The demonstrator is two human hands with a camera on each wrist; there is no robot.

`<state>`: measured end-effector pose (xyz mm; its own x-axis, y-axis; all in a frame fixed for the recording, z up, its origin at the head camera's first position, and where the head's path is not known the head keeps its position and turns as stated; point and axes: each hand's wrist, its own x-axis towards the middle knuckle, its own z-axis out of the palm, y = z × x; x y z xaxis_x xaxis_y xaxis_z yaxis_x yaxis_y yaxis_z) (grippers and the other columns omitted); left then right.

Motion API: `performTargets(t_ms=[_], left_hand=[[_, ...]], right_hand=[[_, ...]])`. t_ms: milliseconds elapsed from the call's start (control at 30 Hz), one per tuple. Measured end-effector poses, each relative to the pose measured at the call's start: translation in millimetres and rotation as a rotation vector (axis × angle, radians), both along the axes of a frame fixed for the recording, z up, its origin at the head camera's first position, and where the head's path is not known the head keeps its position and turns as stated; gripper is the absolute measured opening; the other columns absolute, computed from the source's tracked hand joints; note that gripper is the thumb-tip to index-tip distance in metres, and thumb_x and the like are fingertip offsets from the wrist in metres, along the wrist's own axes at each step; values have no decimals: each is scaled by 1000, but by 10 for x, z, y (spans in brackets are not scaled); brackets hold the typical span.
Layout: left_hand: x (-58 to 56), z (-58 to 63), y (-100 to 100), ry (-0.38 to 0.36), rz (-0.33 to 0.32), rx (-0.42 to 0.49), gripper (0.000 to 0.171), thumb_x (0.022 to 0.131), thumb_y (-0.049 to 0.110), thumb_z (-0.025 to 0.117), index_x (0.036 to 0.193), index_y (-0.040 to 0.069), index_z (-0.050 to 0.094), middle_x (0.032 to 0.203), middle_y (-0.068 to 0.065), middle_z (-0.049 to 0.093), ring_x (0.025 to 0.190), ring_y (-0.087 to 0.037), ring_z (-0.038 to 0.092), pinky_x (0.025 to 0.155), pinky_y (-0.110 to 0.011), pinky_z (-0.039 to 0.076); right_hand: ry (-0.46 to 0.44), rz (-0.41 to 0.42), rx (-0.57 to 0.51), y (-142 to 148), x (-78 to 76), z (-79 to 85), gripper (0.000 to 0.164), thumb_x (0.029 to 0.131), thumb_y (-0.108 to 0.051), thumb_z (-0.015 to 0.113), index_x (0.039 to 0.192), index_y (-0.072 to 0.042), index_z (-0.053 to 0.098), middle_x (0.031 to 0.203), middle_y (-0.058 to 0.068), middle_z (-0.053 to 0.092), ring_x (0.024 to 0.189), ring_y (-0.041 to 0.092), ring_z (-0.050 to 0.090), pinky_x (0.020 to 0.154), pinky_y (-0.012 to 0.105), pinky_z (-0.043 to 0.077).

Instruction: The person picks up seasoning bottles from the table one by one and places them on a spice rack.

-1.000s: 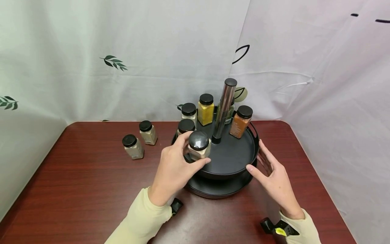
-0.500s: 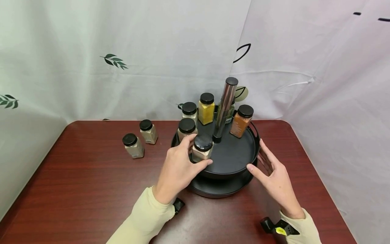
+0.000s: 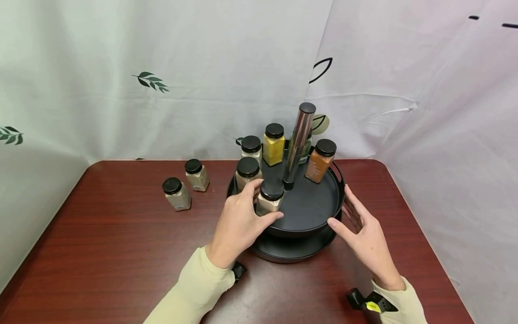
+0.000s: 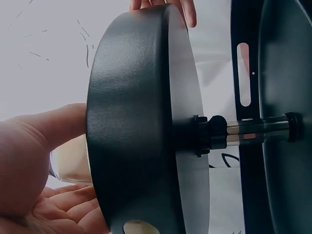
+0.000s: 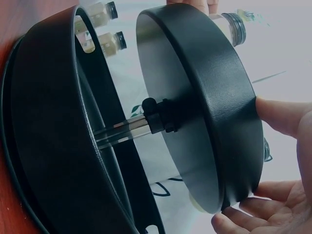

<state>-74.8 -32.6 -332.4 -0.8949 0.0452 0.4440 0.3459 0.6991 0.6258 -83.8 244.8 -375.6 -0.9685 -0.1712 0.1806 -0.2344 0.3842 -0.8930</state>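
My left hand (image 3: 241,218) grips a black-capped spice jar (image 3: 269,204) of pale powder between thumb and fingers. The jar stands upright at the front left of the upper level of a black two-tier tray (image 3: 311,215). My right hand (image 3: 366,234) holds that upper level at its right side, thumb on the front wall and fingers farther round, as the right wrist view shows. Close by the left hand is a beige jar (image 3: 247,173). Behind it stand a pale jar (image 3: 251,148) and a yellow jar (image 3: 274,148). An orange jar (image 3: 319,164) leans in view toward the right rim.
A metallic post (image 3: 300,139) rises from the tray's middle, partly hiding a green jar (image 3: 306,148). Two pale jars, one nearer (image 3: 178,195) and one farther (image 3: 198,177), stand on the brown table (image 3: 121,252) at the left. A white curtain (image 3: 222,54) hangs behind.
My left hand has carried the jar slightly right and down onto the upper level over the last second. The right hand has stayed in place at the tray's side.
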Motion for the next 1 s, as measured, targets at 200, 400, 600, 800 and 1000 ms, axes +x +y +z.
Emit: performTargets(t_ms=[200,400,600,800,1000], left_hand=[[-6,14,-1,-21,17,-26,76,67,27,96,127,-2,60,96,-8,72,80,-17,67,71,-35,56],[-8,35,-10,-45,18,-31,78,65,30,97,128,-1,61,98,-8,73,85,-18,69,74,-36,57],[-1,50,-35,-46,3,-20,79,66,34,95,130,1,61,99,-7,73,84,-17,68,74,-34,57],[60,114,-78,-54,-22,23,82,70,35,92,137,3,58,115,-11,73,93,-18,73,82,-33,58],[145,158,-183,31,-58,73,76,71,30,93,134,4,60,122,-8,71,103,-13,71,87,-25,55]], right_hand=[[6,-3,7,5,8,5,79,95,-14,71,160,-25,27,162,2,32,143,14,39,104,15,39],[6,-1,9,5,8,6,79,95,-14,71,160,-25,27,162,2,32,143,12,39,105,15,38],[10,0,14,1,9,4,78,96,-14,71,160,-25,27,162,1,32,144,14,39,105,15,38],[17,-1,13,1,8,-1,78,95,-13,71,159,-24,28,162,1,32,144,15,39,105,13,37],[27,-5,19,0,11,1,78,95,-13,72,159,-23,28,162,1,32,143,11,39,105,12,36]])
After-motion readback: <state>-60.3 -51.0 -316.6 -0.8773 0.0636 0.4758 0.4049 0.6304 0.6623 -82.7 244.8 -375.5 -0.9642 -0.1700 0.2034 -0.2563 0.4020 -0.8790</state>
